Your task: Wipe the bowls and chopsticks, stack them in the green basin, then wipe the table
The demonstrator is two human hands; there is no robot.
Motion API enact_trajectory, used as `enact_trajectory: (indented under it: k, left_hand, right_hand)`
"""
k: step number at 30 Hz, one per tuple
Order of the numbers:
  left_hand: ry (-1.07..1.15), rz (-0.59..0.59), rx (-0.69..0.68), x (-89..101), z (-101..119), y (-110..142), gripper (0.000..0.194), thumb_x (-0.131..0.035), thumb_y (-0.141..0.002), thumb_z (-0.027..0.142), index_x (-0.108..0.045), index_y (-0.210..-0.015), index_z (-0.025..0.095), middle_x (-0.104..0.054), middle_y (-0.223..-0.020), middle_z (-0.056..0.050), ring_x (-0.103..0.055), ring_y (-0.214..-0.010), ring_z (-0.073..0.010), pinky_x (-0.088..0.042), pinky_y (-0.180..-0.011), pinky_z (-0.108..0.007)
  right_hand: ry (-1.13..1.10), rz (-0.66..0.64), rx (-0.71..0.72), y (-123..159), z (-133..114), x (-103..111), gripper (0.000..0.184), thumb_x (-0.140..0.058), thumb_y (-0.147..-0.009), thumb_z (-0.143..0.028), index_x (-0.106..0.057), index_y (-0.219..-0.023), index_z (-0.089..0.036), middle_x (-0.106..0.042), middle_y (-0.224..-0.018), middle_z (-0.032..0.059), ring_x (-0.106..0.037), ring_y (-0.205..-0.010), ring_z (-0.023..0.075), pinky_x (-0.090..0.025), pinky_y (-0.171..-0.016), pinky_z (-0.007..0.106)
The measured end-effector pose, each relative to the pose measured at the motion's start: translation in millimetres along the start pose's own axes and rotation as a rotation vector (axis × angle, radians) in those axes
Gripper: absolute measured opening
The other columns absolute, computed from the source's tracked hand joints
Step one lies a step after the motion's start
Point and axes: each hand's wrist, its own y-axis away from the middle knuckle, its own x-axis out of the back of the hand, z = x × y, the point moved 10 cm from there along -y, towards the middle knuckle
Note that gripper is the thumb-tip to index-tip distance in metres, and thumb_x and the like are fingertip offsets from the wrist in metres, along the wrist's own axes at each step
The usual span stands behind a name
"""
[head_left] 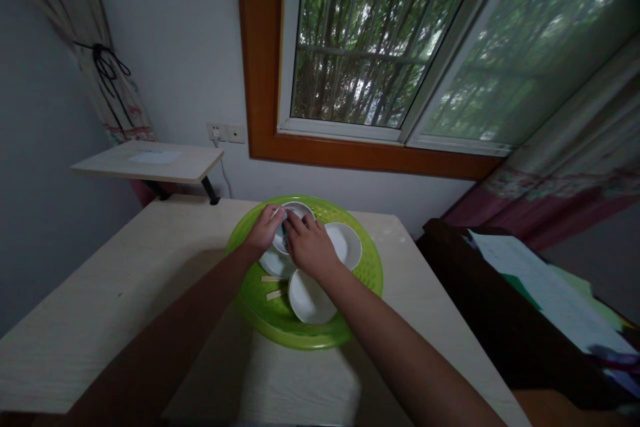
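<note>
A round green basket tray (310,341) stands on the table and holds several white bowls and a pair of chopsticks (277,294). Both hands meet over the rear bowl (299,209), which rests at the tray's far side above a white dish (273,263). My left hand (261,233) is closed at that bowl's left rim, close to a small pale thing I cannot make out. Bent over the same bowl, my right hand (311,247) has its fingers curled together near the left thumb; what they grip is hidden. A right bowl (346,245) and a front bowl (309,300) lie beside the right wrist.
The light wooden table (200,347) carries a raised shelf (150,160) with a paper on it at the back left. Behind stands a wall with a socket (225,133) and a window. A dark surface with papers (540,280) lies to the right.
</note>
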Motion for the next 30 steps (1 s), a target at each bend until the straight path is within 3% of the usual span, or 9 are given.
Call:
enact_trajectory:
  k: [4, 9, 15, 18, 22, 30]
  left_hand:
    - [0.001, -0.058, -0.004, -4.1, -5, -2, 0.034, -0.057, -0.091, 0.054, -0.062, -0.094, 0.021, -0.066, -0.094, -0.006, -0.062, -0.098, -0.0228, -0.051, -0.095, -0.036]
    - [-0.068, -0.037, -0.024, 0.0, -6, -3, 0.031, -0.056, -0.091, 0.051, -0.063, -0.096, 0.021, -0.066, -0.096, -0.007, -0.062, -0.100, -0.0242, -0.050, -0.096, -0.039]
    - [-0.114, 0.000, -0.030, 5.6, -3, -3, 0.027, -0.056, -0.092, 0.046, -0.065, -0.099, 0.021, -0.067, -0.102, -0.008, -0.061, -0.108, -0.0268, -0.048, -0.102, -0.043]
    - [-0.089, 0.020, -0.012, 7.8, -3, -2, 0.025, -0.057, -0.092, 0.046, -0.064, -0.095, 0.023, -0.067, -0.098, -0.006, -0.061, -0.108, -0.0262, -0.049, -0.100, -0.040]
    - [-0.047, -0.013, -0.014, 4.1, -2, -2, 0.026, -0.053, -0.093, 0.047, -0.062, -0.093, 0.023, -0.065, -0.095, -0.005, -0.061, -0.105, -0.0246, -0.048, -0.100, -0.039]
    - [0.013, -0.132, 0.001, -10.5, -8, -4, 0.030, -0.053, -0.093, 0.050, -0.060, -0.093, 0.021, -0.066, -0.098, -0.005, -0.061, -0.097, -0.0212, -0.049, -0.098, -0.036]
  right_hand:
    - [0.070, 0.004, -0.032, -1, 3, 4, 0.035, -0.048, -0.102, -0.023, -0.066, -0.130, -0.013, -0.058, -0.142, 0.0188, -0.050, -0.117, 0.0341, -0.043, -0.091, 0.048]
    - [0.105, -0.041, -0.068, -1, 10, 0, 0.026, -0.053, -0.099, -0.022, -0.077, -0.096, -0.013, -0.069, -0.105, 0.0196, -0.056, -0.105, 0.0326, -0.044, -0.087, 0.045]
    - [-0.075, -0.142, 0.003, 0, 7, -16, 0.030, -0.055, -0.099, -0.025, -0.080, -0.089, -0.013, -0.071, -0.086, 0.0138, -0.065, -0.086, 0.0254, -0.049, -0.085, 0.039]
    - [-0.254, -0.120, 0.108, 1, -3, -17, 0.030, -0.050, -0.101, -0.021, -0.079, -0.097, -0.015, -0.074, -0.102, 0.0112, -0.066, -0.097, 0.0221, -0.050, -0.094, 0.034]
    - [-0.346, -0.057, 0.186, 2, -12, -12, 0.034, -0.048, -0.101, -0.018, -0.071, -0.126, -0.014, -0.066, -0.134, 0.0124, -0.060, -0.118, 0.0229, -0.046, -0.107, 0.037]
    - [0.036, -0.077, 0.012, 2, -4, -4, 0.052, -0.050, -0.100, -0.022, -0.049, -0.152, -0.016, -0.045, -0.158, 0.0142, -0.051, -0.120, 0.0311, -0.044, -0.100, 0.047]
